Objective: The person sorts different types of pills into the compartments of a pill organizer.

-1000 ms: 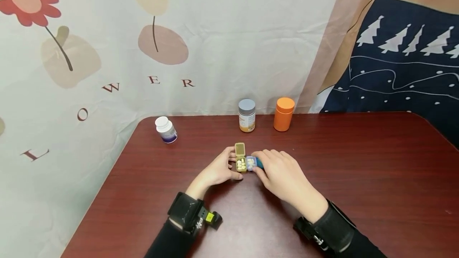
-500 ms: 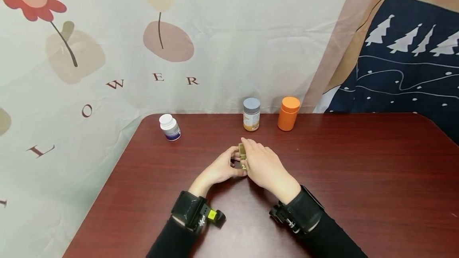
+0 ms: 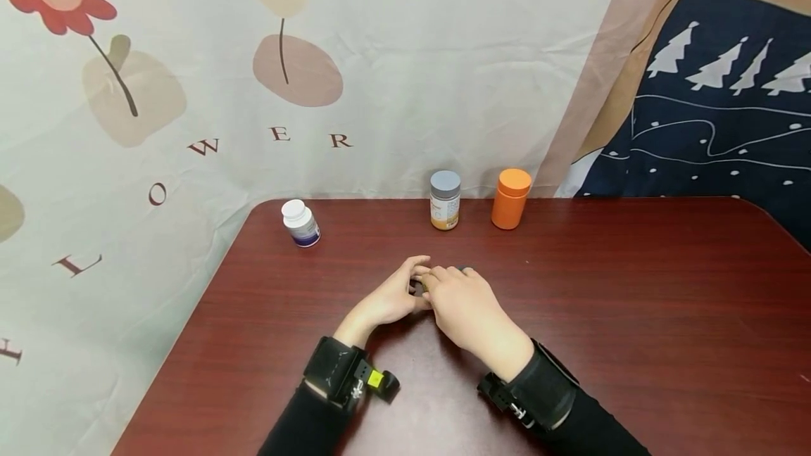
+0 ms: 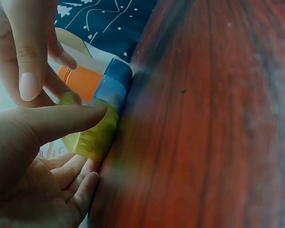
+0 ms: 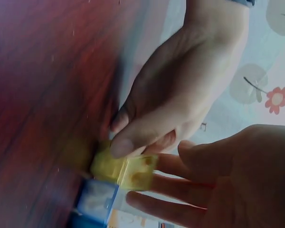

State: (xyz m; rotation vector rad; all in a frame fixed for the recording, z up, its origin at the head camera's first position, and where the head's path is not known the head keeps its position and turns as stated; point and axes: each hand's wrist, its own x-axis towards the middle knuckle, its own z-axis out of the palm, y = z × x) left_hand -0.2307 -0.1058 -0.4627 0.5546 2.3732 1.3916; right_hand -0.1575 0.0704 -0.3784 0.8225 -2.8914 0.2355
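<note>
A small pill organizer sits on the table. Its yellow compartment, a blue compartment and a teal end stand in a row. My left hand holds the yellow end, thumb on its near side and fingers curled behind. The yellow lid stands partly raised. My right hand arches over the organizer, hiding most of it in the head view. Its fairly straight fingers touch the lid from behind, with the thumb apart from it.
At the back of the brown table stand a white bottle, a grey-capped bottle and an orange bottle. A printed cloth hangs behind the table.
My right hand has left the organizer's right end and shifted left over the yellow compartment. The yellow lid, laid back earlier, is now tipped up. My left hand stays nearly still.
</note>
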